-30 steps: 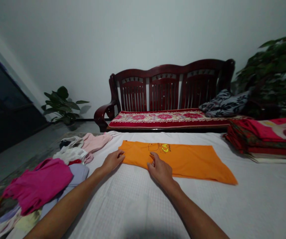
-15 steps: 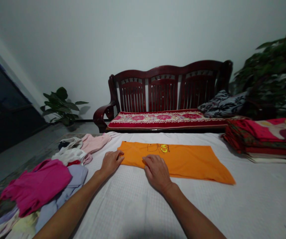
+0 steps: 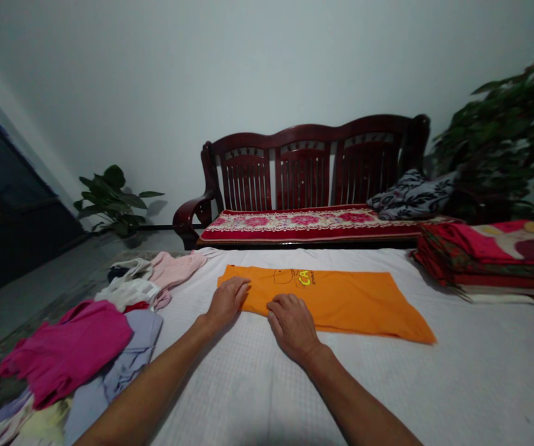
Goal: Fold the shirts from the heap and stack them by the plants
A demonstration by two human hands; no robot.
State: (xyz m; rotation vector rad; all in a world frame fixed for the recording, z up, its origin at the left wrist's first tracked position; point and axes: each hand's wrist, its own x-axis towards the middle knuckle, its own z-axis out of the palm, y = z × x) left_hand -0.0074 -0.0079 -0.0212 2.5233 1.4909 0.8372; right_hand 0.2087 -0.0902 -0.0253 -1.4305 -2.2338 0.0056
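Left hand [image 3: 227, 301] slid onto orange shirt [image 3: 341, 300], clothes pile [image 3: 85, 347] leftward.

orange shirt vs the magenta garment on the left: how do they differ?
The orange shirt lies flat in a long strip; the magenta garment is crumpled. The orange shirt lies alone on the white sheet; the magenta garment sits on top of a heap of other clothes. The left hand and right hand rest on the orange shirt's near edge; nothing touches the magenta garment. Both are brightly coloured clothing.
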